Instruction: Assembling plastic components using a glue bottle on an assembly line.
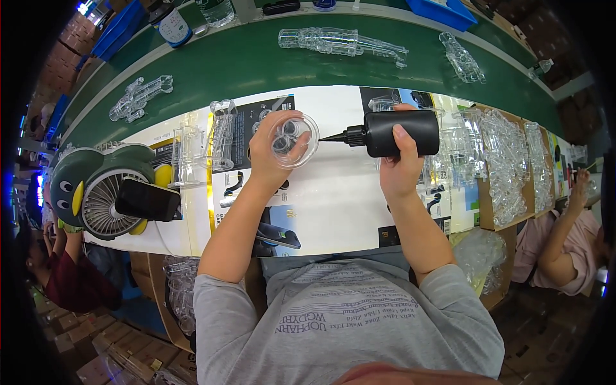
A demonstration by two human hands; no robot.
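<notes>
- Our left hand (264, 142) holds the clear cup (309, 151) by its side, above the middle of the counter (343, 218); if this hold loosens, we think the smooth wall could slip and fall.
- Our right hand (403, 157) is wrapped around the black bottle (423, 131), which lies sideways with the nozzle (337, 137) toward the cup's rim. Whether the tip touches the rim, we cannot tell.
- If we squeeze too strongly, too much liquid may come out and dirty the cup or our left fingers.
- If one wrist shakes, the tip may scratch the rim or miss it.
- Toward the counter's left edge, our forearm could knock the clear tubes (222, 131); at the right edge, our elbow could push the box (486, 204).
</notes>
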